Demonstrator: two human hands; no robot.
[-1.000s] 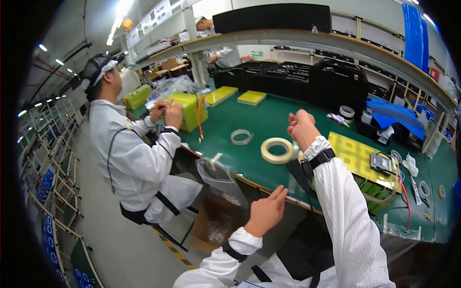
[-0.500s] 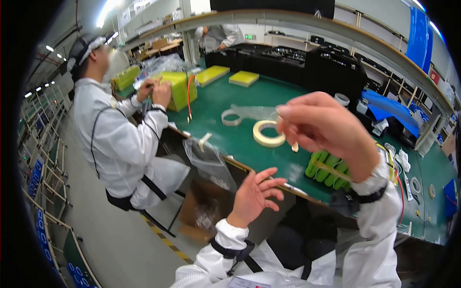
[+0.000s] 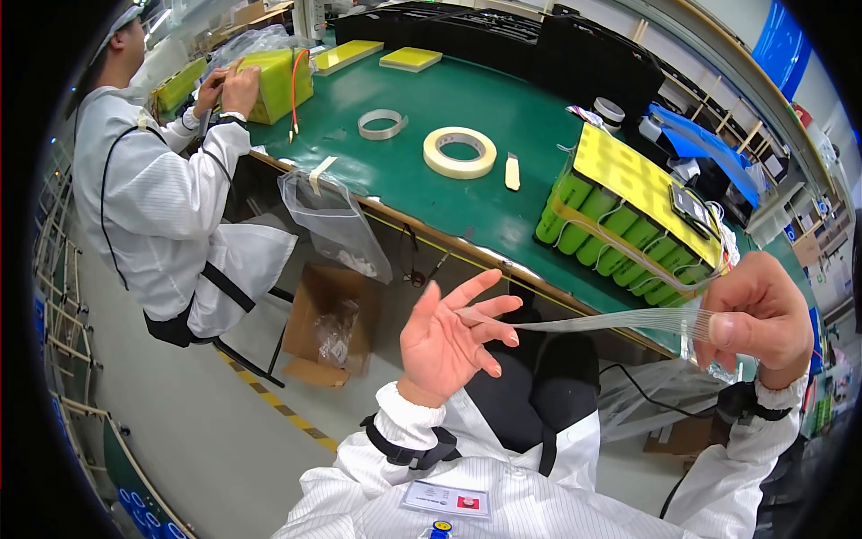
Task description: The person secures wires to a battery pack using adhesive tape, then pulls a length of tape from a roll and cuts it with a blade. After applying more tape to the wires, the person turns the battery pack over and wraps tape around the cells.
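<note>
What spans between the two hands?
A clear striped strip of tape, running from the right hand to the open left hand; head view.

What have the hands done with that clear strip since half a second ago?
The right hand, still pinching the strip, moved right and back off the table. The strip now stretches across to the open left hand; whether that grips it is unclear. The cream roll and battery pack stayed put.

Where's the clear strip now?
Right of centre in the head view, the clear strip runs from the right hand to the left hand, below the yellow-topped pack in the picture.
</note>
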